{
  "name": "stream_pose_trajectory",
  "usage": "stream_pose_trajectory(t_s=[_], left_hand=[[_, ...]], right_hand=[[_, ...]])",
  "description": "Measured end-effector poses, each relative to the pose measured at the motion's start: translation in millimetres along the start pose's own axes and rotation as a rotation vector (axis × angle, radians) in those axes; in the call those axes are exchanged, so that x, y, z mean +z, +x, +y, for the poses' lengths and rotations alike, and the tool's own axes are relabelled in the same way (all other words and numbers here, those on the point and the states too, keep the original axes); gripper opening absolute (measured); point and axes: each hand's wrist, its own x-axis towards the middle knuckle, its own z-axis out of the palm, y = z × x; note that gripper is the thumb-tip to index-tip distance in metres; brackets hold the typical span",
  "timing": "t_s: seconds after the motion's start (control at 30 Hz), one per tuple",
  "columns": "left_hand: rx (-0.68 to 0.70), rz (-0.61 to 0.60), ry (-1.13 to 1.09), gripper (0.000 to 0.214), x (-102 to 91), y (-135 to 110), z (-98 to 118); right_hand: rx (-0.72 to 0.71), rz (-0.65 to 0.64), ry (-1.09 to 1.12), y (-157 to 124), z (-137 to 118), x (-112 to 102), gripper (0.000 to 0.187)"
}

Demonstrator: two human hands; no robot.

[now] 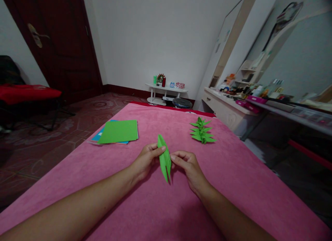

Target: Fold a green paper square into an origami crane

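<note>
A narrow folded green paper piece [164,158] is held upright over the pink cloth [145,206], pointed at both ends. My left hand [146,159] pinches its upper left side between thumb and fingers. My right hand [187,166] pinches its right edge near the middle. Beyond the hands, to the right, lies a finished stack of folded green pieces [202,130] with spiky leaf-like points. To the left lies a pile of flat paper sheets [118,131], green on top and blue beneath.
The pink cloth covers a table whose far edge shows red. A dark door [54,40] and a red seat [26,93] stand at the left. A small white shelf [166,90] stands by the far wall, a cluttered dresser [233,99] at the right.
</note>
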Motion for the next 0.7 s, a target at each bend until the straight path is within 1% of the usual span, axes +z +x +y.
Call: stream_pose_trajectory(t_s=[0.13, 0.27, 0.37, 0.47, 0.57, 0.7], left_hand=[[0.020, 0.035, 0.019, 0.026, 1.3, 0.5, -1.9], [0.027, 0.062, 0.023, 0.029, 2.8, 0.3, -3.9], [0.024, 0.071, 0.015, 0.028, 2.5, 0.4, -4.7], [0.043, 0.087, 0.020, 0.026, 1.3, 0.7, -6.3], [0.064, 0.110, 0.029, 0.023, 1.1, 0.7, -8.3], [0.083, 0.140, 0.047, 0.019, 3.6, -0.4, -9.5]], right_hand=[[0.050, 0.001, 0.023, 1.2, 3.7, -1.0, 0.024], [0.071, 0.013, 0.041, 1.9, 5.8, -1.0, 0.026], [0.071, 0.006, 0.030, 2.2, 6.0, -1.0, 0.025], [0.040, 0.014, -0.025, 2.5, 5.7, -0.6, 0.024], [0.005, 0.056, -0.096, 2.1, 4.4, 1.7, 0.021], [-0.004, 0.137, -0.159, -0.9, -0.2, 9.3, 0.018]])
